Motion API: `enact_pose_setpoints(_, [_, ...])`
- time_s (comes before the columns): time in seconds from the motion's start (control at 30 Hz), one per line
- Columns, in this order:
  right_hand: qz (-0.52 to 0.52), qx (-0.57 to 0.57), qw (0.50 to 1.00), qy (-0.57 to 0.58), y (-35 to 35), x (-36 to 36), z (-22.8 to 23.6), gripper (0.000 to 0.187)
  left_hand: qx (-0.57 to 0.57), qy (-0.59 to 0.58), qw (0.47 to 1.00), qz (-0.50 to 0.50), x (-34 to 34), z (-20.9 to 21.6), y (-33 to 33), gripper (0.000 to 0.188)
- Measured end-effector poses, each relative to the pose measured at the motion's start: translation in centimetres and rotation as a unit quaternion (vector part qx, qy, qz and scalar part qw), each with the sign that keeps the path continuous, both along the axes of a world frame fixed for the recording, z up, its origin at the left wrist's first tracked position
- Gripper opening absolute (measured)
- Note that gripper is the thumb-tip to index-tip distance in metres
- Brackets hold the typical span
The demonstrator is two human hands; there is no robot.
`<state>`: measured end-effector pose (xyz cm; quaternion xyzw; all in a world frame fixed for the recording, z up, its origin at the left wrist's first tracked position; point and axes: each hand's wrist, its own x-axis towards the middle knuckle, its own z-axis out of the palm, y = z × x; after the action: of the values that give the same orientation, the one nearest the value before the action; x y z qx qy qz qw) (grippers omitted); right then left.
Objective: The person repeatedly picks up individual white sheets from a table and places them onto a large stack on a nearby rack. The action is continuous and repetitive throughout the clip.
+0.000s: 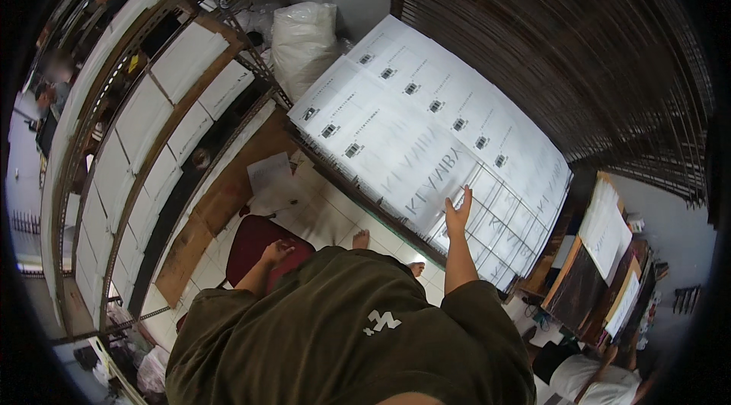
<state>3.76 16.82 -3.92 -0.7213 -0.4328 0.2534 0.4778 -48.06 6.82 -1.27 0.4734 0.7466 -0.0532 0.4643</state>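
Observation:
My right hand (458, 207) is stretched out over the near edge of a wire drying rack (481, 186), its fingers apart and nothing visible in them. Large white printed sheets (411, 131) with rows of dark marks and lettering lie on the rack. Bare wire grid shows beside my right hand, with more printed sheets under it. Whether the hand touches a sheet edge I cannot tell. Low on my left side, my left hand (277, 253) hangs over a dark red seat (263, 249), fingers loosely apart and holding nothing.
Raised wire shelves (563, 39) lean over the upper right. Stacked white bundles fill a metal shelf (145, 123) at left. A bulging white sack (304, 39) stands behind. Loose paper (270, 176) lies near a brown board (205, 215). Another person (590, 374) is at lower right.

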Motion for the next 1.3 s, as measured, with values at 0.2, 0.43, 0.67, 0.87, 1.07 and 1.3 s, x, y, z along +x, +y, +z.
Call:
enact_pose_setpoints(0.2, [-0.084,-0.033,0.992,0.094,-6.6,4.8,1.2,0.062,0.019,0.0,0.999,-0.031,0.6,-7.4,0.2,0.054])
enact_pose_setpoints(0.43, [-0.279,-0.007,0.94,0.196,-18.6,15.8,1.5,0.044,0.04,-0.013,0.986,-0.159,10.1,-5.1,4.2,0.06])
enact_pose_setpoints(0.67, [-0.438,0.165,0.864,0.185,-27.9,26.8,0.9,0.037,0.027,-0.082,0.975,-0.205,19.2,-6.0,3.4,0.057])
enact_pose_setpoints(0.87, [-0.45,-0.106,0.878,-0.127,-32.9,31.0,3.9,0.045,0.009,-0.067,0.958,-0.278,25.0,-3.6,2.2,0.056])
enact_pose_setpoints(1.07, [-0.354,-0.209,0.903,-0.13,-34.7,31.6,2.2,0.054,0.02,-0.072,0.964,-0.254,26.8,-7.5,2.5,0.055])
enact_pose_setpoints(1.3, [-0.348,-0.243,0.901,-0.093,-35.5,30.7,4.7,0.052,0.019,-0.074,0.93,-0.359,30.1,-6.9,0.5,0.055])
